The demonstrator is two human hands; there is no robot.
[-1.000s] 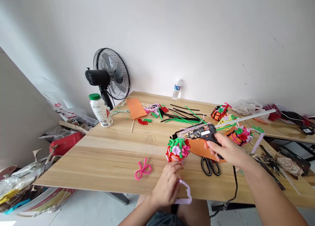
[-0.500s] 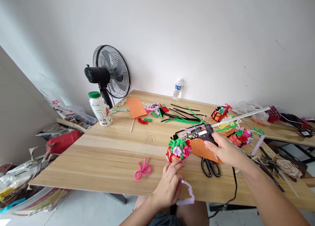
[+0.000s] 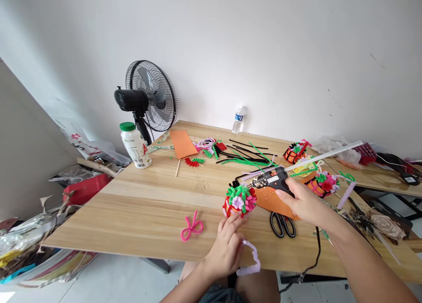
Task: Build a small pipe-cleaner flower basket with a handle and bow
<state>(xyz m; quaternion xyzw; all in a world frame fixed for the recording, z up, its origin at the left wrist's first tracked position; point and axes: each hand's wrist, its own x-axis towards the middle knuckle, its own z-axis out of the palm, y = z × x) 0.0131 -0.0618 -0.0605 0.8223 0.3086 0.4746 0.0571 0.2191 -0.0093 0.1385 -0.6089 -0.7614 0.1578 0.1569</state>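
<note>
My left hand (image 3: 229, 246) is closed on a small pipe-cleaner flower basket (image 3: 240, 202), red and orange below with green, lilac and pink blooms on top. A fuzzy lilac strip (image 3: 253, 259) loops out beside that hand, its ends partly hidden. My right hand (image 3: 301, 202) grips a black glue gun (image 3: 272, 178) with a long clear glue stick (image 3: 325, 155) poking out of its back. The gun's nozzle points left at the top of the basket; whether it touches cannot be told. A pink pipe-cleaner bow (image 3: 191, 227) lies to the left on the table.
Black-handled scissors (image 3: 282, 224) and an orange sheet (image 3: 277, 202) lie near the glue gun. Finished flower baskets (image 3: 321, 183) stand at right. Pipe cleaners (image 3: 247, 155), a white bottle (image 3: 135, 147), a water bottle (image 3: 238, 119) and a fan (image 3: 151, 96) are farther back. The gun's cord (image 3: 314, 259) hangs over the front edge.
Almost nothing differs. The rear of the glue gun and my right hand have shifted very slightly to the right, while the left hand stays on the basket.
</note>
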